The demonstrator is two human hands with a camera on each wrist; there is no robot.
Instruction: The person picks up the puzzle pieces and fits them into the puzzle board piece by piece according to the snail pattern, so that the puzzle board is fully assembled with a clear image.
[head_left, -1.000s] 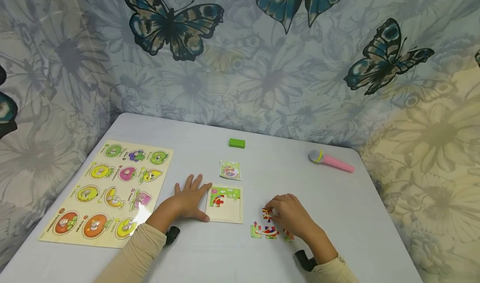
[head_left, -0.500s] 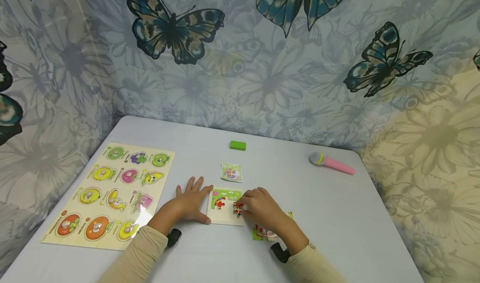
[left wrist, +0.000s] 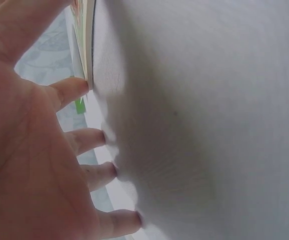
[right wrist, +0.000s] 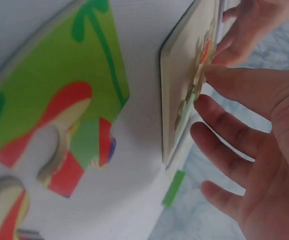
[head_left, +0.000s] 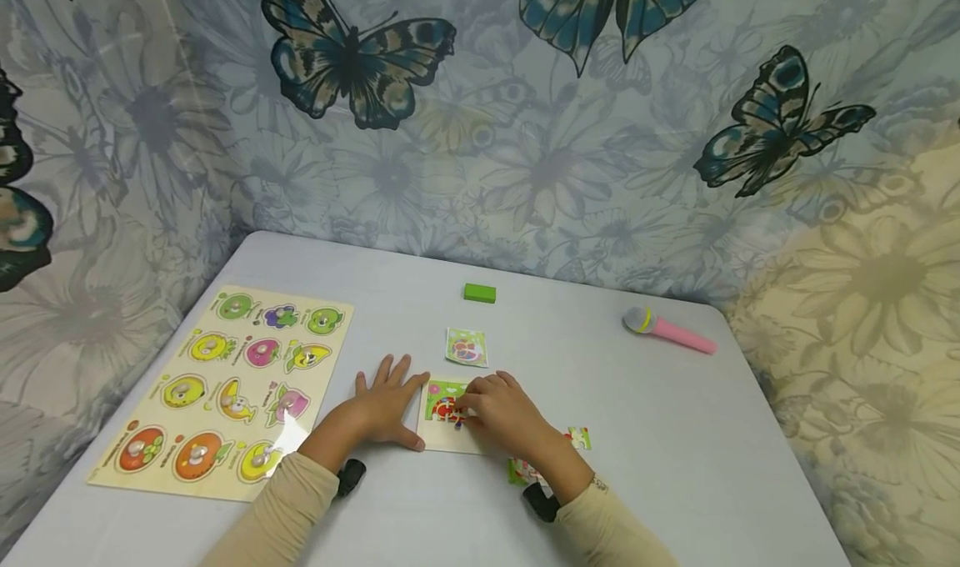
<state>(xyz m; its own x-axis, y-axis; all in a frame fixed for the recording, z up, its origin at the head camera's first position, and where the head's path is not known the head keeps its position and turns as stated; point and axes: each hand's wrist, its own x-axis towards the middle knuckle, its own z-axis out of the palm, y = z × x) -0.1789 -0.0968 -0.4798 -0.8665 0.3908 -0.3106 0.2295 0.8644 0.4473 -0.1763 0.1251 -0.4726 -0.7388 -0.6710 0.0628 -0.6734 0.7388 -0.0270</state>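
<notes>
A small jigsaw board [head_left: 450, 440] with a cream frame lies on the white table, part of its green picture in place along the top. My left hand [head_left: 378, 408] rests with fingers spread at its left edge; in the left wrist view the forefinger [left wrist: 72, 91] touches the board's edge. My right hand [head_left: 506, 413] pinches a red patterned jigsaw piece [head_left: 458, 422] against the board, beside a red piece in place. Thumb and forefinger meet at the board's surface in the right wrist view. Loose jigsaw pieces [head_left: 579, 438] lie to the right, partly hidden under the right forearm.
At left lies a large cream fruit peg puzzle [head_left: 195, 421]. Behind the jigsaw board are a small picture card [head_left: 467, 348] and a green block [head_left: 480, 293]. A pink toy microphone [head_left: 678, 334] lies at the back right, near the butterfly-patterned wall.
My right hand has carried the red piece left from the loose pieces onto the board, up beside the red piece there. My left hand stays at the board's edge.
</notes>
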